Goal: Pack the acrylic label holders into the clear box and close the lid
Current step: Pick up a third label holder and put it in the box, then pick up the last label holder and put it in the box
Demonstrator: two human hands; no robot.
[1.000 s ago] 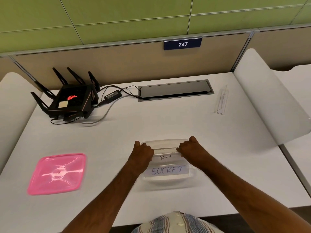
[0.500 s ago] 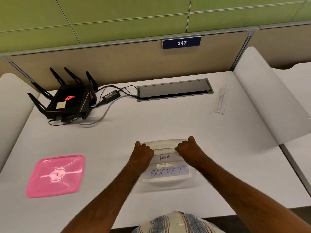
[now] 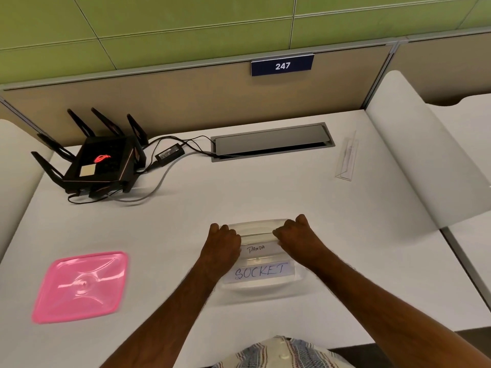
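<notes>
A: Starting at the table's [image 3: 265, 192] left side, what lies there?

B: A pink lid [image 3: 79, 286] lies flat near the front-left corner, well apart from the box. It is off, likely so the box stays open for packing. Behind it, toward the back-left corner, sits a black router [image 3: 101, 166] with its cables running to a power adapter [image 3: 170, 153] and on into the cable hatch [image 3: 272, 141] at the back edge.

A: And the middle?

B: The clear box [image 3: 259, 284] sits near the front edge, in front of the person. Inside it show label holders with paper slips, one reading "PANDA" [image 3: 256, 248] and one reading "SOCKET" [image 3: 261, 270]. The left hand [image 3: 221, 243] has its fingers curled around the left end of a holder at the box's far side; the right hand [image 3: 295, 236] has its fingers curled around the right end. Gripping both ends probably keeps the long, slippery strip level as it is set in.

A: Whether they grip the holder alone or the box rim too?

B: That cannot be told; clear plastic on clear plastic hides it.

A: And to the right?

B: One more acrylic label holder [image 3: 346, 162] lies near the back-right corner, well apart from the box. So packing looks unfinished, and the lid has yet to go on.
</notes>
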